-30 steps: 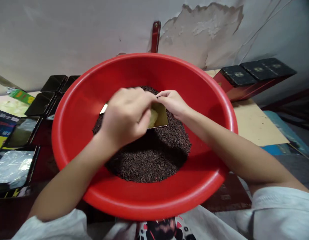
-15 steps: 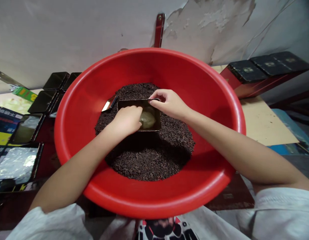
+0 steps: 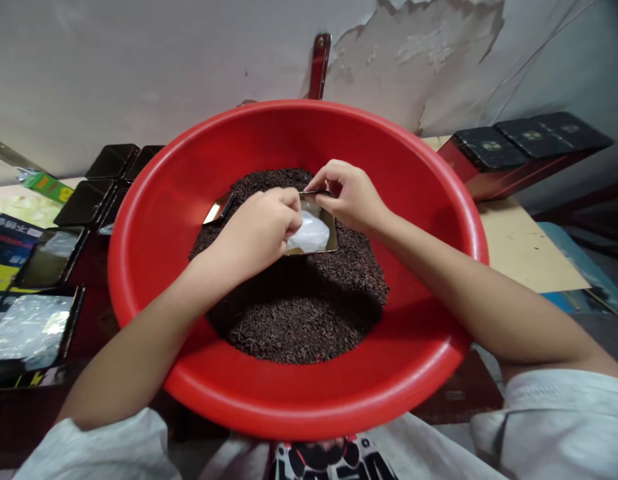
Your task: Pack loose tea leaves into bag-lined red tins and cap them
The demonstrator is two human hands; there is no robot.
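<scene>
A small tin [image 3: 333,240] sits bedded in the tea leaves [image 3: 299,313] of the basin [image 3: 139,220], between the hands. The left hand [image 3: 261,227] pinches the white bag [image 3: 311,233] lining it. The right hand [image 3: 351,197] pinches its far rim, likely to steady it. A scoop [image 3: 216,210] lies beside the left hand.

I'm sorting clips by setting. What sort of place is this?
Probably a small tea-packing workroom. A red basin holds loose dark leaves. Over them the right hand grips a small tin while the left hand pinches its white liner. Black tins stand alongside.
</scene>
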